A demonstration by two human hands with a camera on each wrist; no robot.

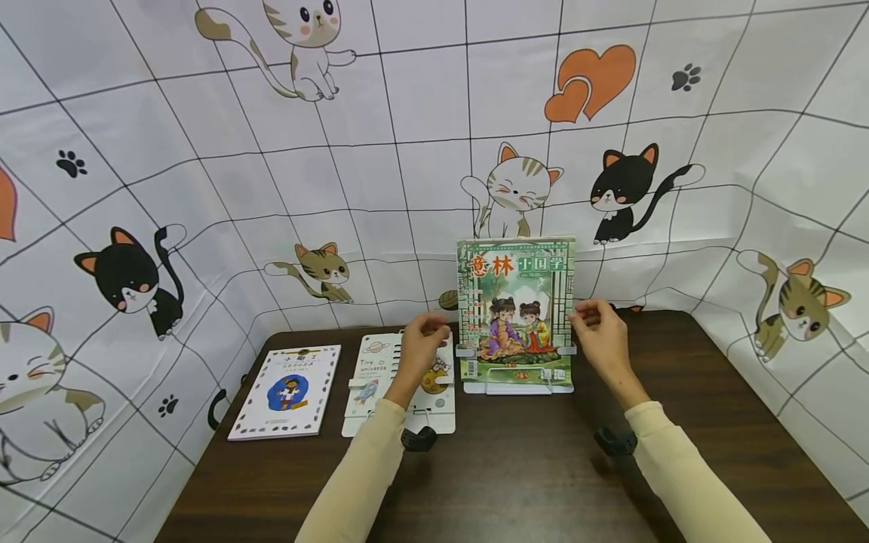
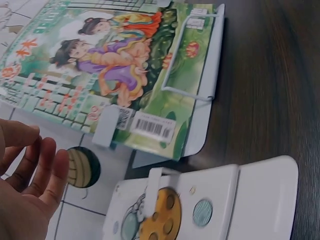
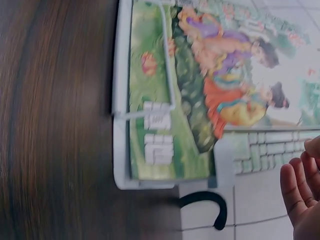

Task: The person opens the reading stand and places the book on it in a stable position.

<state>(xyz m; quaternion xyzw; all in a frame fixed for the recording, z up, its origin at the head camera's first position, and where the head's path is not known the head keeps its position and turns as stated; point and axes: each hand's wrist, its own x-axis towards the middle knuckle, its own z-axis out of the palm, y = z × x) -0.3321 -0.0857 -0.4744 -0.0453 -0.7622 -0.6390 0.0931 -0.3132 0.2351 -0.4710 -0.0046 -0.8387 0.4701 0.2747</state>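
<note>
A green illustrated magazine leans upright on a white book stand, a clip at each side and a wire bar across its front. My left hand hovers by its left edge, fingers loosely bent and apart from the cover. In the left wrist view, that hand's fingers hold nothing. My right hand is at the right edge, fingertips close beside the cover. The right wrist view shows the fingers loosely bent next to the brick-patterned border.
Left of the magazine, a white ring-bound notebook with planets rests on another white stand, partly behind my left forearm. Farther left, a white book lies on the dark wooden table. A cat-printed sheet hangs behind.
</note>
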